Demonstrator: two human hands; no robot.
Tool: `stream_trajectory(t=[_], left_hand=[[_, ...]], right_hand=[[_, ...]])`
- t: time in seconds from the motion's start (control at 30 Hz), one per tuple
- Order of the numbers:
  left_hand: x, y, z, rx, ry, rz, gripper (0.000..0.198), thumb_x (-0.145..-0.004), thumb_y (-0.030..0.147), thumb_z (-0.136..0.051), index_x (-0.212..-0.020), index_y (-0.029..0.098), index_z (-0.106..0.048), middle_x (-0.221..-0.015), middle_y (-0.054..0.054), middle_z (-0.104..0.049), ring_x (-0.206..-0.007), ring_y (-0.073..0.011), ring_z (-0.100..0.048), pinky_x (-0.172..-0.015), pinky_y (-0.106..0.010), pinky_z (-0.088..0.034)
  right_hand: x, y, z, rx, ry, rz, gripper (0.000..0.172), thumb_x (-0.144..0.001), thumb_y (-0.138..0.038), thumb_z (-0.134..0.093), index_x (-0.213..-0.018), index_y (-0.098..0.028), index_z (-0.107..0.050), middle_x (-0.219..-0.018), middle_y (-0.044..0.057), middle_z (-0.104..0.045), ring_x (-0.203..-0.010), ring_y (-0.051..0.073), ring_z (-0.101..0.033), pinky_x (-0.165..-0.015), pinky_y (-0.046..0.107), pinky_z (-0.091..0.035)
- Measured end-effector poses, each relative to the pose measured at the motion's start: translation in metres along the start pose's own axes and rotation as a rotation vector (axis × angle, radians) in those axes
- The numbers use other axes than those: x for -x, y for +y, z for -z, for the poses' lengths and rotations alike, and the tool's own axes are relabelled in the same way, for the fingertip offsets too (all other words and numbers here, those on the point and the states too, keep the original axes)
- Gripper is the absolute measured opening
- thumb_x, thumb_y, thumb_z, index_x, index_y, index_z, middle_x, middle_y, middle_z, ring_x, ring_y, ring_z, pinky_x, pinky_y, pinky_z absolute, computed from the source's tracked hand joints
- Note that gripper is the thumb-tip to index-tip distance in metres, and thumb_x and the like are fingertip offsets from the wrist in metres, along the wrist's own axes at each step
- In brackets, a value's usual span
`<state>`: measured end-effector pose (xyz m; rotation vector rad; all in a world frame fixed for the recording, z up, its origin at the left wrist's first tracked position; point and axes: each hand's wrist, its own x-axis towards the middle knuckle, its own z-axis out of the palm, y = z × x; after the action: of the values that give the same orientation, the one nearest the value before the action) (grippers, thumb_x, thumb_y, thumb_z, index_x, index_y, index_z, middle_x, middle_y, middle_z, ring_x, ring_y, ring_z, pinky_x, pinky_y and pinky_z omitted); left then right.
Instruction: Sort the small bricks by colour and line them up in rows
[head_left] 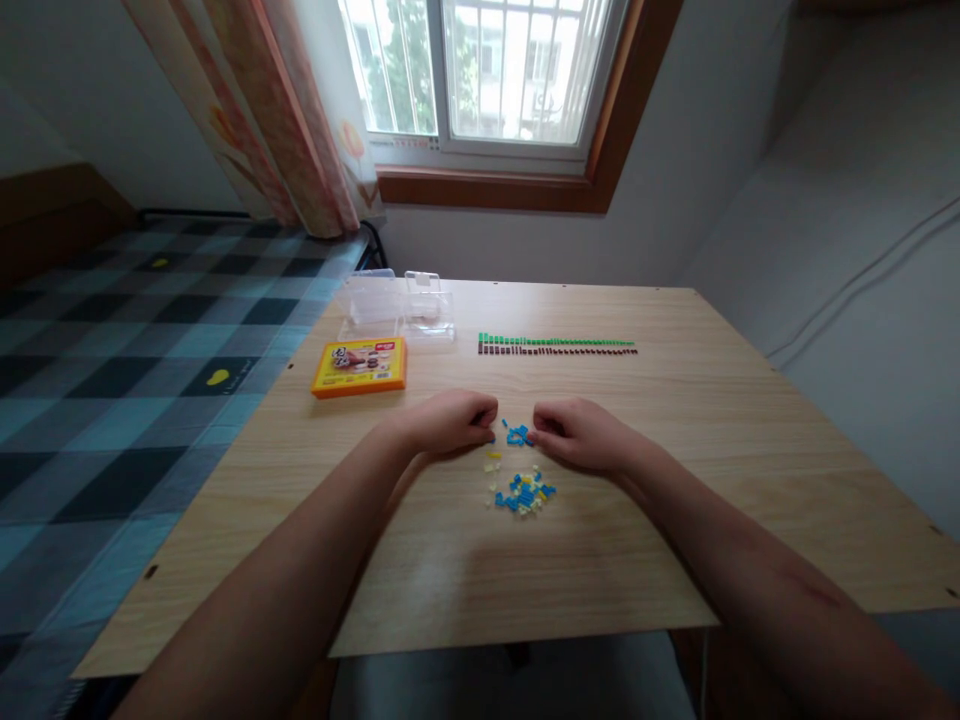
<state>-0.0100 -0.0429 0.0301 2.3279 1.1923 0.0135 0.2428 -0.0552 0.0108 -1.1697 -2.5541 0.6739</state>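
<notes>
Left side: the left hand (450, 420) rests knuckles-up on the table (675, 520), fingers curled in and thumb and forefinger tips drawn together. A speck of blue shows at the tips, but I cannot tell whether it is pinched or only touched.
Right side: the right hand (581, 435) mirrors it, curled, with its pinched tips against the edge of the blue bricks (516, 434). I cannot tell whether it has a grip on them.
Position of pieces: the blue bricks lie loose on the wood between the two hands, near the table's middle.
Nearer me: a mixed heap (523, 494) of blue, yellow and pale pieces lies just below the hands, apart from them.
Farther off: a green row (555, 341) and a dark row (559, 351) run side by side, well apart from the hands.
Far left: an orange box (359, 366) sits in front of a clear case (397, 305).
Handling, as I judge it: the pieces are tiny, rigid plastic, almost weightless, smooth enough to skid on the wood and easily scattered by a sleeve or knuckle.
Hold, as I judge it: fingertip pinch across two opposite side walls, one piece at a time.
</notes>
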Motion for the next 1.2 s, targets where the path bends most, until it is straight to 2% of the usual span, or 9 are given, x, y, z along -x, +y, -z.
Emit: stream_trajectory(t=[0.13, 0.27, 0.43, 0.67, 0.8, 1.07, 1.2], left_hand=[[0.000, 0.009, -0.003, -0.079, 0.080, 0.039, 0.022, -0.086, 0.039, -0.057, -0.075, 0.020, -0.053, -0.074, -0.002, -0.062, -0.067, -0.0167, -0.048, -0.060, -0.029, -0.031], [0.001, 0.017, -0.005, -0.131, 0.138, 0.046, 0.026, -0.088, 0.041, -0.054, -0.072, 0.020, -0.053, -0.075, -0.002, -0.062, -0.066, -0.0167, -0.049, -0.060, -0.029, -0.030], [0.002, 0.012, -0.003, -0.096, 0.071, -0.014, 0.028, -0.079, 0.045, -0.065, -0.074, 0.021, -0.052, -0.074, 0.000, -0.060, -0.066, -0.0157, -0.048, -0.057, -0.028, -0.028], [0.003, 0.009, 0.002, -0.065, -0.023, -0.058, 0.031, -0.070, 0.042, -0.074, -0.075, 0.021, -0.051, -0.074, 0.002, -0.056, -0.069, -0.0155, -0.048, -0.057, -0.028, -0.029], [0.006, 0.012, 0.006, -0.038, -0.066, -0.076, 0.032, -0.070, 0.043, -0.075, -0.077, 0.021, -0.053, -0.077, 0.002, -0.056, -0.073, -0.0163, -0.051, -0.059, -0.028, -0.032], [0.009, 0.018, 0.006, -0.086, -0.056, -0.075, 0.029, -0.075, 0.045, -0.069, -0.078, 0.020, -0.054, -0.082, -0.001, -0.059, -0.076, -0.0177, -0.053, -0.063, -0.029, -0.036], [0.013, 0.026, -0.001, -0.192, -0.017, -0.082, 0.035, -0.079, 0.054, -0.065, -0.080, 0.020, -0.059, -0.091, -0.006, -0.062, -0.086, -0.0225, -0.057, -0.073, -0.032, -0.042]], right_hand=[[0.002, -0.004, 0.002, -0.021, -0.014, 0.081, 0.022, -0.088, -0.033, -0.064, -0.074, -0.018, -0.058, -0.067, -0.002, -0.055, -0.061, 0.011, -0.043, -0.059, 0.025, -0.027], [0.005, -0.013, 0.002, -0.128, -0.042, 0.243, 0.010, -0.086, -0.027, -0.067, -0.086, -0.019, -0.072, -0.073, 0.000, -0.061, -0.063, 0.011, -0.048, -0.060, 0.024, -0.033], [0.007, -0.021, -0.001, -0.121, -0.112, 0.348, 0.020, -0.087, -0.019, -0.064, -0.099, -0.025, -0.078, -0.085, 0.001, -0.068, -0.066, 0.011, -0.056, -0.064, 0.023, -0.038], [0.005, -0.019, -0.005, -0.079, -0.168, 0.367, 0.019, -0.092, -0.025, -0.063, -0.102, -0.027, -0.079, -0.085, 0.002, -0.068, -0.070, 0.012, -0.059, -0.066, 0.024, -0.040], [0.004, -0.016, -0.007, -0.088, -0.176, 0.363, 0.019, -0.093, -0.025, -0.062, -0.102, -0.027, -0.079, -0.087, 0.003, -0.070, -0.071, 0.013, -0.061, -0.068, 0.024, -0.041], [0.003, -0.012, -0.008, -0.142, -0.132, 0.325, 0.021, -0.093, -0.028, -0.064, -0.108, -0.025, -0.078, -0.089, 0.004, -0.071, -0.073, 0.013, -0.062, -0.067, 0.024, -0.043], [0.003, -0.010, -0.003, -0.144, -0.076, 0.306, 0.020, -0.092, -0.024, -0.061, -0.103, -0.022, -0.079, -0.084, 0.004, -0.071, -0.068, 0.013, -0.059, -0.063, 0.024, -0.041]])
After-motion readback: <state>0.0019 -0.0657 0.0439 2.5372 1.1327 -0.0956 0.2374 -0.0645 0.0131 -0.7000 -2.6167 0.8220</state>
